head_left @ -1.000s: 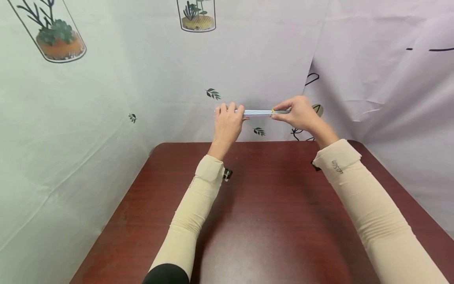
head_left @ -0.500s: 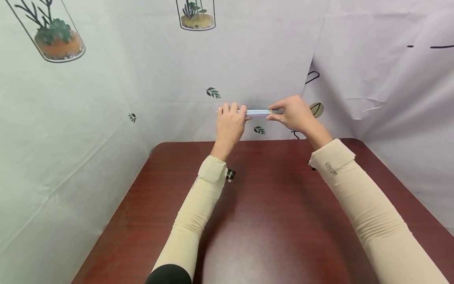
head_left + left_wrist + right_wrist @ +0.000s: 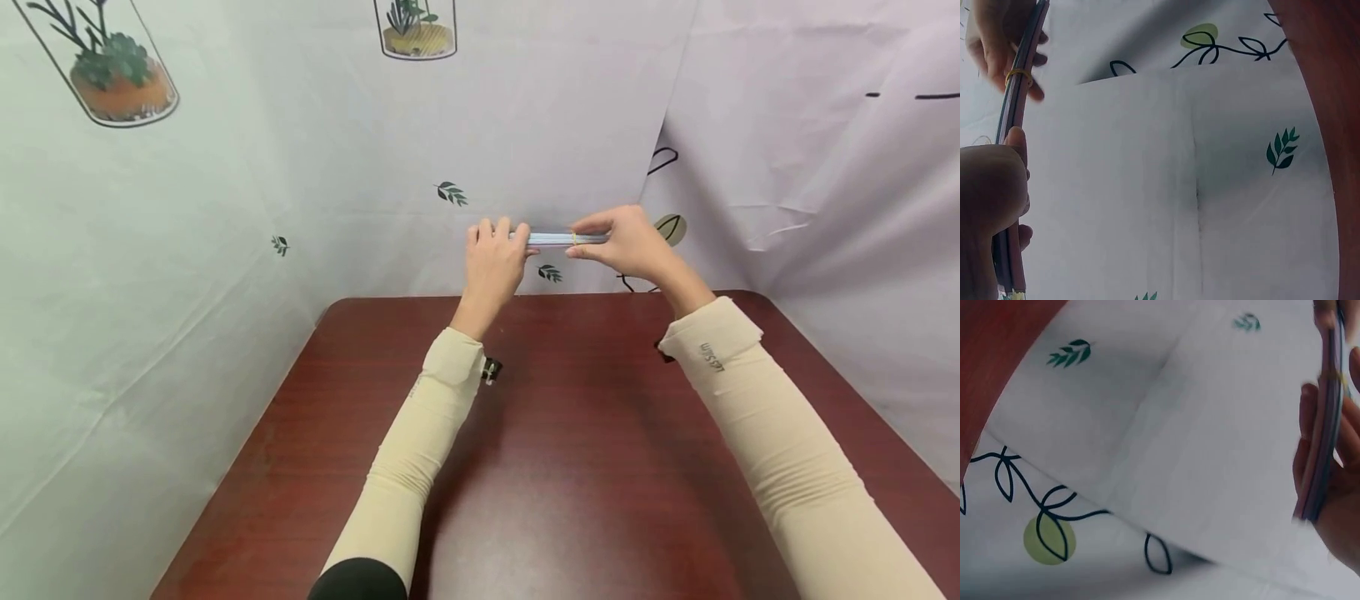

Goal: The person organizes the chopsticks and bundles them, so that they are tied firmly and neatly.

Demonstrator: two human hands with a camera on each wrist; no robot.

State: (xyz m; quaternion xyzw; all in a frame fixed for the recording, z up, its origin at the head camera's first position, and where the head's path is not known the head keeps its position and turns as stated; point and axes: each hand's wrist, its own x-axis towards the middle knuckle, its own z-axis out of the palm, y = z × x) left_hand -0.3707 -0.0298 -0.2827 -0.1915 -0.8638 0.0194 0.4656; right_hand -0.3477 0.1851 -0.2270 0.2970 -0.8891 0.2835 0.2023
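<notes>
A slim bundle of long thin sticks (image 3: pixel 551 239), pale blue and purple from above, is held level in the air beyond the table's far edge. My left hand (image 3: pixel 495 258) grips its left part, fingers over the top and thumb beneath. With thumb and fingertips, my right hand (image 3: pixel 633 242) pinches the right part, beside a yellow rubber band (image 3: pixel 574 238) that circles the bundle. In the left wrist view the bundle (image 3: pixel 1015 112) looks dark and pinkish, and the band (image 3: pixel 1018 75) sits round it. The right wrist view shows the bundle (image 3: pixel 1322 444) between thumb and fingers; its exact kind is unclear.
Below the arms lies a dark red wooden table (image 3: pixel 570 433). Behind it hangs a white cloth (image 3: pixel 360 150) with printed plants and leaves, and another cloth (image 3: pixel 825 167) drapes on the right. Each wrist carries a small black camera mount (image 3: pixel 491 371).
My left hand has shifted slightly right with the bundle. The right hand moved a little left, then back right. The band, looser-looking a second ago, now lies closer around the bundle.
</notes>
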